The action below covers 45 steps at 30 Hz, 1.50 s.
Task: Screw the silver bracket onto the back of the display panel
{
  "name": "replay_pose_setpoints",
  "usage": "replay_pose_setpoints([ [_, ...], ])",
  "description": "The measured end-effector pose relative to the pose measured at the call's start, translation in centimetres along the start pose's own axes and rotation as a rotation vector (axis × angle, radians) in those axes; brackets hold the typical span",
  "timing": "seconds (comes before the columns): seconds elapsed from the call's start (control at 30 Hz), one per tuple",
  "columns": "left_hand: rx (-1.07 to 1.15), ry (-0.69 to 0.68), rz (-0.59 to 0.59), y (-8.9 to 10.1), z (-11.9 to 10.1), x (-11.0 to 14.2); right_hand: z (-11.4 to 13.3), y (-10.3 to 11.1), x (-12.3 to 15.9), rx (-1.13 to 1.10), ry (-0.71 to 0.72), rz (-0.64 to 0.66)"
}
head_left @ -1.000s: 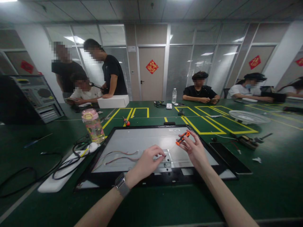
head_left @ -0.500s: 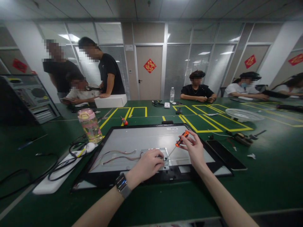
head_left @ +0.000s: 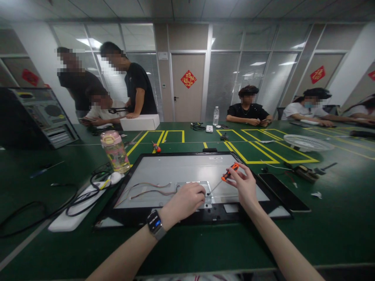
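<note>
A flat display panel (head_left: 175,168) with a black frame lies back side up on the green table in front of me. My right hand (head_left: 246,185) is closed round the orange and black handle of a screwdriver (head_left: 230,171). Its shaft slants down to the left, and the tip reaches a small dark spot on the metal plate (head_left: 208,186) fixed to the panel. My left hand (head_left: 189,199), with a watch on the wrist, rests on that plate beside the tip. Its fingers are curled together, and what they press or hold is hidden. Thin wires (head_left: 152,191) run left from the plate.
Left of the panel stand a pink-lidded bottle (head_left: 115,152) and a white power strip (head_left: 68,218) with black cables. A phone (head_left: 283,193) lies on the right. Behind the panel is a small red screwdriver (head_left: 157,148). Other people sit and stand around the table's far side.
The whole view has shifted slightly to the right and up. My hands and the screwdriver keep almost the same place over the metal plate.
</note>
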State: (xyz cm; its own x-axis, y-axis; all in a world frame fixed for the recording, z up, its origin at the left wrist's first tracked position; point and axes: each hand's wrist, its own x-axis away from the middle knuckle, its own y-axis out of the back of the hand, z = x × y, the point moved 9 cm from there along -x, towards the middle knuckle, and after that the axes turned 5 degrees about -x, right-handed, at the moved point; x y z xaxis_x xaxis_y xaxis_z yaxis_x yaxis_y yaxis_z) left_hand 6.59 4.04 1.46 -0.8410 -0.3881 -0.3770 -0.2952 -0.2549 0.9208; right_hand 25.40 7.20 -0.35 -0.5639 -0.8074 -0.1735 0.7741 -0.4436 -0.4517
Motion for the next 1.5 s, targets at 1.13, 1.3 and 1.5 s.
replay_pose_setpoints([
  [1.13,-0.421,-0.082,0.059,-0.7,-4.6,0.0,-0.6,0.6,-0.5,0.013,0.043,-0.019],
  [1.3,-0.034,0.079,0.008,-0.1,-0.9,0.8,0.3,0.2,0.0,0.032,0.096,-0.005],
  [1.5,0.248,0.393,-0.131,1.9,6.0,3.2,1.3,-1.6,1.2,0.081,0.144,0.109],
])
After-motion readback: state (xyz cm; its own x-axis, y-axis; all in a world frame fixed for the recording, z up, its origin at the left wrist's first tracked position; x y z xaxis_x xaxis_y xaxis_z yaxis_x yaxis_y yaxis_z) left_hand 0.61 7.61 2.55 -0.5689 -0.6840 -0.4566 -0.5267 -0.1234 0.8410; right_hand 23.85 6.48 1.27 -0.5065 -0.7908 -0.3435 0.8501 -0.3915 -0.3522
